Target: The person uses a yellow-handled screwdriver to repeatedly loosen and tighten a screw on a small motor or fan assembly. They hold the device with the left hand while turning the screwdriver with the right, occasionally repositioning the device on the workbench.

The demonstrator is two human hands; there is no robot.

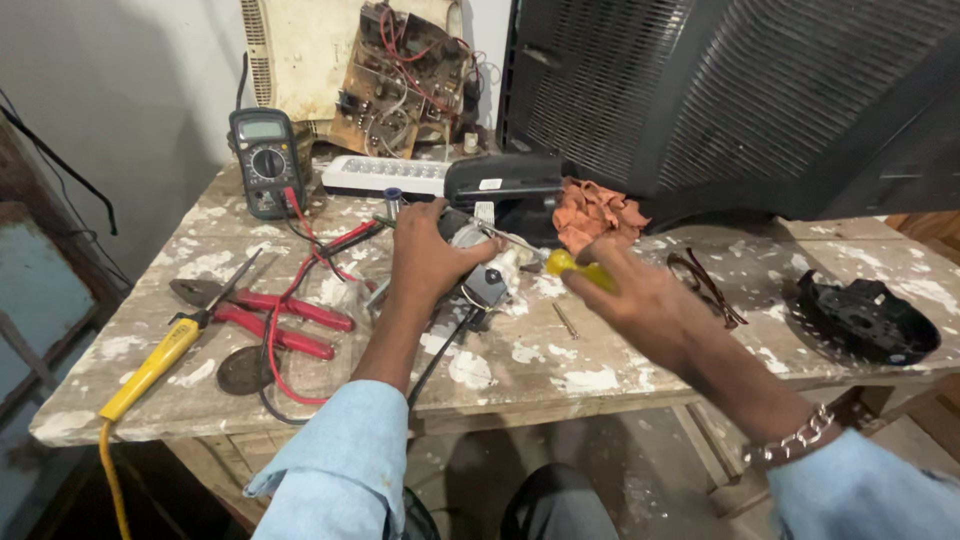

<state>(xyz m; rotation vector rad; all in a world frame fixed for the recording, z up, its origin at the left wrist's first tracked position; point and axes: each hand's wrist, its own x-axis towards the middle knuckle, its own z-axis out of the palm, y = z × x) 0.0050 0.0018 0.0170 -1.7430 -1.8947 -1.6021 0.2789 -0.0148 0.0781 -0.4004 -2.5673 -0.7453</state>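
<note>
My left hand (pixel 425 255) rests on a small grey and black device (pixel 480 278) lying on the paint-stained wooden bench (pixel 520 370), holding it down. A black cable (pixel 440 355) runs from the device toward me. My right hand (pixel 640 295) grips a yellow-handled screwdriver (pixel 580 270); its thin metal shaft (pixel 505 240) points left, toward the top of the device beside my left fingers. A loose screw (pixel 565 320) lies on the bench just in front of the screwdriver handle.
A digital multimeter (pixel 266 160) with red leads stands back left. Red-handled pliers (pixel 270 315) and a yellow soldering iron (pixel 150 370) lie left. White power strip (pixel 385 176), circuit board (pixel 400 80), orange rag (pixel 595 215), eyeglasses (pixel 705 285), black round part (pixel 865 320), large dark television casing (pixel 740 100).
</note>
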